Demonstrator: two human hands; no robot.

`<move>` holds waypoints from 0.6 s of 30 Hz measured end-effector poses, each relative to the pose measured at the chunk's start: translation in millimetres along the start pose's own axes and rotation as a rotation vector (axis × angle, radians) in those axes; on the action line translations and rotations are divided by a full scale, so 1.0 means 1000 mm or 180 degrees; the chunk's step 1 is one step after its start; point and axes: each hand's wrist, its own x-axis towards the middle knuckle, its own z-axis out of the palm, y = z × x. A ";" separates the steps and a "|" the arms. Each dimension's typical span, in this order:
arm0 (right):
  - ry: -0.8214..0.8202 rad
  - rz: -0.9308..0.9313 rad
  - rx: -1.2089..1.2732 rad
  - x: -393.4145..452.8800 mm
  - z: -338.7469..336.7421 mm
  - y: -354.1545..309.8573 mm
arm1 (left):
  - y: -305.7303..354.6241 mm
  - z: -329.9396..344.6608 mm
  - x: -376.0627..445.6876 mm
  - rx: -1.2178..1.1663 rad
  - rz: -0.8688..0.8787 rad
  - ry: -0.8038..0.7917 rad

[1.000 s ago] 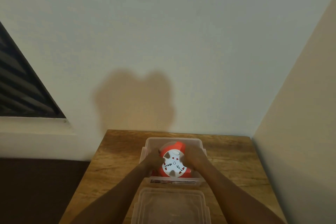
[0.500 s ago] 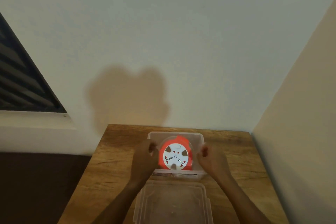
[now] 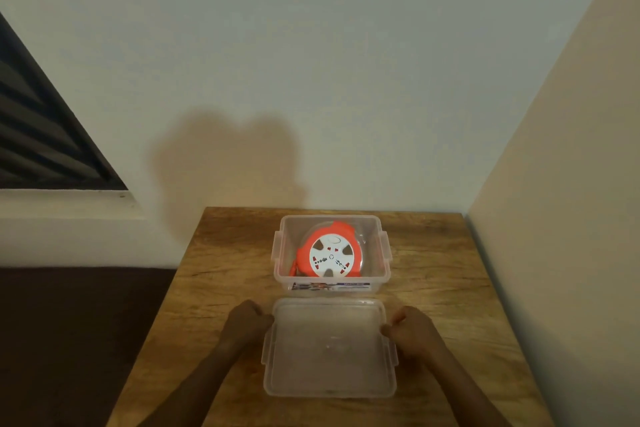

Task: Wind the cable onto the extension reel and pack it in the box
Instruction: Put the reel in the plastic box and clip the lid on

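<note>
An orange extension reel (image 3: 329, 255) with a white socket face lies inside a clear plastic box (image 3: 383, 255) at the back middle of the wooden table. The cable looks wound in; no loose cable shows. The clear lid (image 3: 329, 350) lies flat on the table just in front of the box. My left hand (image 3: 247, 321) pinches the lid's left edge near its far corner. My right hand (image 3: 410, 326) grips the lid's right edge opposite.
The small wooden table (image 3: 225, 288) stands in a corner, with a pale wall behind and another wall close along its right side. Dark floor lies beyond the table's left edge. A dark louvred panel (image 3: 38, 135) sits at the upper left.
Both hands let go of the reel inside the box, drew back toward me and closed on the two sides of the lid. The reel stays in the box.
</note>
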 end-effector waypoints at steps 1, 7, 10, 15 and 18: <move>-0.0029 0.0016 -0.0082 -0.003 0.004 0.001 | -0.002 0.001 -0.003 0.0038 -0.0034 -0.0048; -0.0145 0.0131 -0.0054 -0.022 0.007 -0.005 | -0.004 0.004 -0.018 -0.0085 0.0054 -0.0205; -0.0086 0.0056 0.0123 -0.032 -0.004 -0.009 | -0.006 -0.004 -0.026 -0.0207 0.0175 0.0015; 0.0038 -0.0411 0.0728 -0.051 -0.044 -0.026 | 0.010 -0.034 -0.048 -0.1103 0.0652 0.0599; -0.0080 -0.0631 0.1188 -0.061 -0.068 -0.035 | 0.025 -0.047 -0.063 -0.1652 0.0799 0.0905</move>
